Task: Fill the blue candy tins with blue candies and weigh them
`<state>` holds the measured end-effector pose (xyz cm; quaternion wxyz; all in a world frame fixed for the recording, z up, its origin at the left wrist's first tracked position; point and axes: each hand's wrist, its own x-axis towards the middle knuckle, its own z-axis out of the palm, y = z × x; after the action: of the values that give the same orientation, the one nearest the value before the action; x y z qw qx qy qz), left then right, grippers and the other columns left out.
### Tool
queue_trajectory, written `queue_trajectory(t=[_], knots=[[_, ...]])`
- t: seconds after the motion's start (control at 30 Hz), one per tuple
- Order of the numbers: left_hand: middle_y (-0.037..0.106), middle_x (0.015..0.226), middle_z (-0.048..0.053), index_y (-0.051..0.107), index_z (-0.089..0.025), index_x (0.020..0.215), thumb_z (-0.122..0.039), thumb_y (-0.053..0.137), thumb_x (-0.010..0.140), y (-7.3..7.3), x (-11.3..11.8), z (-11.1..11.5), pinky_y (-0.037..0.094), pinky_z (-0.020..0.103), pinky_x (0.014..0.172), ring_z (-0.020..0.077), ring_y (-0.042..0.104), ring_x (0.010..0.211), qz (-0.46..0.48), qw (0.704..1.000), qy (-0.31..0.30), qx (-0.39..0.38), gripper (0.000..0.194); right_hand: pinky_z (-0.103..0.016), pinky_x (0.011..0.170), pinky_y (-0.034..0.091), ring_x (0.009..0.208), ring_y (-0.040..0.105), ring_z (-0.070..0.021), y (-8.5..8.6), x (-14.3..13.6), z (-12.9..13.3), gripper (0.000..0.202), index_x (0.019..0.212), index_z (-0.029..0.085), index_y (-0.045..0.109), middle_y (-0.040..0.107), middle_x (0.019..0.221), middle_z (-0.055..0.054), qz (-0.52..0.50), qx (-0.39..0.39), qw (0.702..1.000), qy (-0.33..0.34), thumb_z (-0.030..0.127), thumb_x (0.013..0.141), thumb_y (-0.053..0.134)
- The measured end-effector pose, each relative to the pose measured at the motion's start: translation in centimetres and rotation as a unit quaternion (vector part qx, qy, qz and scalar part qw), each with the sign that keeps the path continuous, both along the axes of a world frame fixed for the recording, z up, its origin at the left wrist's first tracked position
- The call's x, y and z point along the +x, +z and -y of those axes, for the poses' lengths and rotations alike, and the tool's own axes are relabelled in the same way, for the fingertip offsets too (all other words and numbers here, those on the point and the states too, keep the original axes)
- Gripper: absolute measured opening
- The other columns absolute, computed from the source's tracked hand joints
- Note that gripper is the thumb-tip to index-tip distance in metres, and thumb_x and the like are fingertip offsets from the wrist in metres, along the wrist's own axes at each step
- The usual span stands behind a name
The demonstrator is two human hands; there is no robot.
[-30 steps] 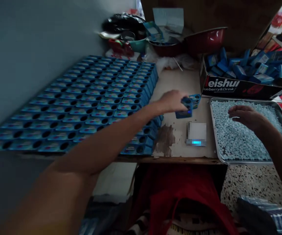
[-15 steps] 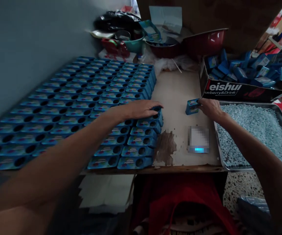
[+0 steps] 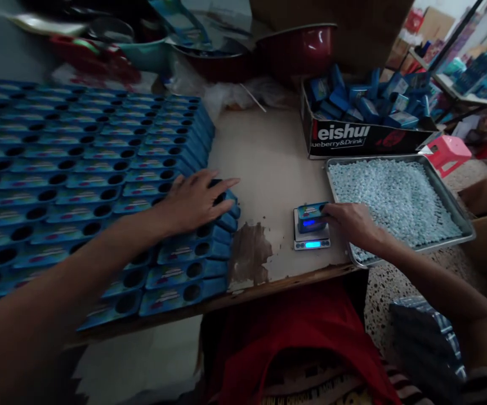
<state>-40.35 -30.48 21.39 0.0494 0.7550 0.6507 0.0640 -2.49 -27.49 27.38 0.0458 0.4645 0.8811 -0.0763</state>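
Note:
Many blue boxes (image 3: 179, 273) with round dark holes in their tops stand in tight rows on the left of the table. My left hand (image 3: 195, 201) rests over the right edge of these rows, fingers spread and touching a box there. In my right hand (image 3: 352, 224) is the end of a small blue box (image 3: 311, 218), pinched between fingers and thumb. That box is at the top of a small digital scale (image 3: 300, 238) with a lit blue display; whether it bears fully on the scale I cannot tell.
A metal tray (image 3: 468, 232) of pale blue pellets (image 3: 399, 191) lies right of the scale. Behind it stands a black carton (image 3: 340, 142) full of blue boxes. A dark red basin (image 3: 306, 53) and plastic bags (image 3: 209, 93) are at the back; a pink stool (image 3: 450, 152) stands beyond.
My right hand has brought the blue box from behind the scale onto or just over it. My left hand's fingers have spread at the rows' edge. The view has turned right.

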Motion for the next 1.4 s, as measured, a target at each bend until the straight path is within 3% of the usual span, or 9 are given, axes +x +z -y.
queue_trajectory(t=[0.13,0.23,0.43,0.57,0.73,0.83,0.93,1.2,1.4], knots=[[0.045,0.174,0.027,0.047,-0.019,0.169,-0.057,0.036,0.112,1.7,0.7,-0.2,0.034,0.072,0.127,0.0475,0.040,0.161,-0.025,1.000,0.006,-0.008,0.069,-0.032,0.072,0.041,0.085,0.074,-0.0230,0.3,1.0,0.3,0.028,0.129,0.026,0.082,0.085,0.099,-0.007,-0.058,-0.007,0.997,-0.041,0.040,0.107,0.072],[0.046,0.172,0.030,0.048,-0.017,0.169,-0.060,0.041,0.110,3.9,1.9,0.7,0.039,0.066,0.127,0.0468,0.040,0.163,-0.057,0.997,-0.054,0.002,0.073,-0.034,0.075,0.045,0.083,0.071,-0.0239,1.2,4.5,-1.2,0.031,0.123,0.023,0.082,0.081,0.093,-0.008,-0.083,0.008,0.994,-0.074,0.047,0.105,0.074],[0.048,0.177,0.017,0.065,-0.033,0.157,-0.046,0.070,0.103,5.9,6.1,6.1,0.031,0.070,0.131,0.0473,0.043,0.163,-0.086,0.985,-0.152,0.016,0.056,-0.053,0.108,0.052,0.130,0.064,-0.0429,-0.5,15.6,-5.8,0.058,0.143,0.024,0.072,0.073,0.138,-0.020,0.071,0.068,0.994,-0.049,0.045,0.091,0.087],[0.054,0.172,0.020,0.067,-0.029,0.155,-0.037,0.076,0.100,5.2,9.2,8.7,0.034,0.073,0.129,0.0499,0.045,0.162,-0.080,0.989,-0.126,0.012,0.056,-0.044,0.097,0.054,0.117,0.070,-0.0359,-2.7,17.7,-8.0,0.051,0.143,0.024,0.070,0.074,0.135,-0.017,0.077,0.047,0.996,-0.011,0.033,0.093,0.076],[0.065,0.162,0.018,0.065,-0.024,0.157,-0.037,0.066,0.106,4.9,11.7,8.7,0.049,0.060,0.122,0.0427,0.060,0.151,0.004,0.997,-0.077,0.014,0.053,-0.031,0.066,0.039,0.071,0.058,-0.0197,-2.6,16.8,-10.4,0.026,0.099,0.024,0.072,0.067,0.079,-0.002,-0.077,-0.073,0.990,-0.097,0.032,0.077,0.082],[0.071,0.155,0.014,0.065,-0.027,0.157,-0.041,0.072,0.103,4.5,12.4,8.2,0.053,0.055,0.122,0.0400,0.066,0.144,0.090,0.995,-0.020,0.046,0.057,-0.028,0.057,0.038,0.063,0.050,-0.0149,-1.6,17.2,-11.1,0.030,0.089,0.024,0.066,0.060,0.072,0.000,-0.313,-0.249,0.892,-0.213,0.040,0.074,0.086],[0.074,0.151,0.013,0.064,-0.025,0.157,-0.040,0.080,0.098,3.7,13.0,7.6,0.058,0.052,0.117,0.0385,0.071,0.139,0.179,0.981,0.029,0.067,0.063,-0.028,0.062,0.050,0.073,0.061,-0.0161,-0.8,17.8,-10.9,0.038,0.087,0.024,0.066,0.068,0.082,-0.003,-0.430,-0.330,0.794,-0.273,0.037,0.067,0.095],[0.080,0.139,0.009,0.063,-0.029,0.156,-0.027,0.097,0.079,-0.3,15.4,5.1,0.062,0.048,0.111,0.0333,0.077,0.124,0.383,0.918,0.075,0.070,0.084,-0.026,0.048,0.026,0.055,0.043,-0.0087,-0.5,15.8,-9.4,0.039,0.090,0.020,0.073,0.058,0.064,0.002,-0.337,-0.351,0.849,-0.204,0.047,0.077,0.099],[0.081,0.128,0.006,0.067,-0.029,0.141,-0.020,0.100,0.074,-3.5,17.5,3.1,0.063,0.043,0.106,0.0292,0.079,0.120,0.465,0.877,0.096,0.077,0.076,-0.025,0.053,0.040,0.059,0.053,-0.0101,0.4,12.7,-9.4,0.044,0.086,0.021,0.072,0.065,0.067,0.001,-0.347,-0.346,0.849,-0.196,0.044,0.069,0.106]])
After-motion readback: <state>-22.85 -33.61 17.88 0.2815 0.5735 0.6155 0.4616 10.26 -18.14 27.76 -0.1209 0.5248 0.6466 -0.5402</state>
